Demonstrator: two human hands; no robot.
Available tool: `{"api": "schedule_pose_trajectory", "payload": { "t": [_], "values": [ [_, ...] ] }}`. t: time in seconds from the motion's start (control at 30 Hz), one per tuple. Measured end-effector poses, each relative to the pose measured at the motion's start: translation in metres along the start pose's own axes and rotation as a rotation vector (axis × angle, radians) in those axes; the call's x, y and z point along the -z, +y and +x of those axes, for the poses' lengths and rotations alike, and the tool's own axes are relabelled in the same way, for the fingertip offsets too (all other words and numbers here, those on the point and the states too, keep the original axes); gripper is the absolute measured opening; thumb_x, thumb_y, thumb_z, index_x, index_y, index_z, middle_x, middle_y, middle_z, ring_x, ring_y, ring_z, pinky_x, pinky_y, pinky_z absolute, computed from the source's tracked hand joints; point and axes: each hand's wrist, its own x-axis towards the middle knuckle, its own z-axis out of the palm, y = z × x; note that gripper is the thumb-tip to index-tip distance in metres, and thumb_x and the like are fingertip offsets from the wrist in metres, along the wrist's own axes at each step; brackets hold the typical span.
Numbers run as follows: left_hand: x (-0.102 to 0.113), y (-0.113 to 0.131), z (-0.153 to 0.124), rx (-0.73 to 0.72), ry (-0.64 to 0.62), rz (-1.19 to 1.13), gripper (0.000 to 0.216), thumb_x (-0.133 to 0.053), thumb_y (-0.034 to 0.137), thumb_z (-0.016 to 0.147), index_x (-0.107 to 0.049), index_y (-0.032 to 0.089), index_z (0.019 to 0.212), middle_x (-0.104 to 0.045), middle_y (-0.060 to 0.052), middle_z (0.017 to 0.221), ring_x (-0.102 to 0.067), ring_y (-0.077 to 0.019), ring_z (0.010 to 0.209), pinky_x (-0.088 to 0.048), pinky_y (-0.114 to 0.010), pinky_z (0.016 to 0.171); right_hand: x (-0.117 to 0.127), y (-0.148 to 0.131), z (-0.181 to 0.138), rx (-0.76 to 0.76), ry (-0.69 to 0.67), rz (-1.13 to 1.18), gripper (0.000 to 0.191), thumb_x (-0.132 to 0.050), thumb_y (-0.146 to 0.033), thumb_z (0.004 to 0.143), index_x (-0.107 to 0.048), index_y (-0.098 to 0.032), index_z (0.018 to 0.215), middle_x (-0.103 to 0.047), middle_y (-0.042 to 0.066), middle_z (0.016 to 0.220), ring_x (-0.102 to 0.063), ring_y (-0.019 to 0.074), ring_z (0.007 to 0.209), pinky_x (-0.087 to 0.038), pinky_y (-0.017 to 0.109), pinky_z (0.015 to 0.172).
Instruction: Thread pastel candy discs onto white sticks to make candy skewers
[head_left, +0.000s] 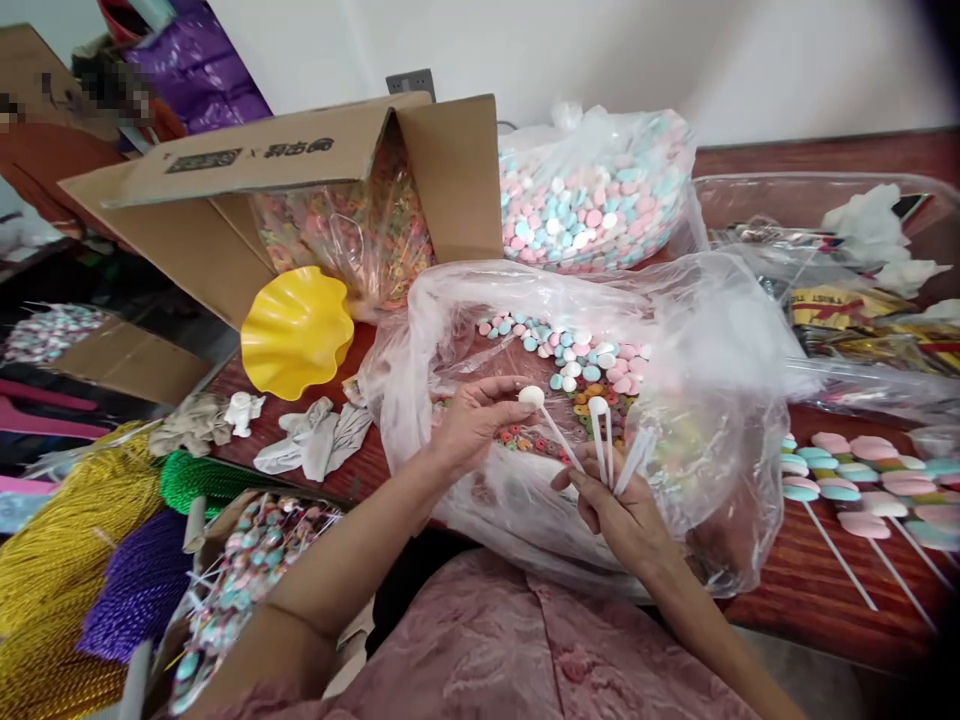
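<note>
My left hand [476,425] pinches a small round white disc [531,397] between thumb and fingertips. The disc sits at the top of a white stick [561,438], whose lower end is in my right hand [622,515]. Those right fingers are closed around several thin white sticks [636,458], and one of them carries another white disc [598,406]. Both hands are over a wide-open clear plastic bag [427,330]. Inside it lie loose pink, blue and white discs [570,350] and small coloured rings [525,440], partly hidden by my hands.
Behind stand a cardboard box [255,160] with a bag of rings and a bag of pastel discs [592,200]. A yellow wavy-edged bowl [298,333] is at the left. Sticks with stacked discs [870,475] lie right. Yellow cord bundles [67,550] are lower left.
</note>
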Motion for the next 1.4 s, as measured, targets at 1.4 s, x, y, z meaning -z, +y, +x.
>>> {"api": "schedule_pose_trajectory", "payload": {
  "t": [1.4],
  "values": [
    [0.030,-0.062,-0.009,-0.996,0.120,0.746,0.021,-0.066,0.009,0.085,-0.074,0.018,0.102,-0.077,-0.007,0.095,-0.072,-0.0148,0.091,-0.061,-0.029,0.085,-0.019,0.023,-0.026,-0.022,0.167,0.226,0.023,-0.067,-0.041,0.090,-0.055,-0.022,0.094,-0.067,-0.001,0.071,-0.039,0.0058,0.039,-0.024,0.021,0.037]
  ]
}}
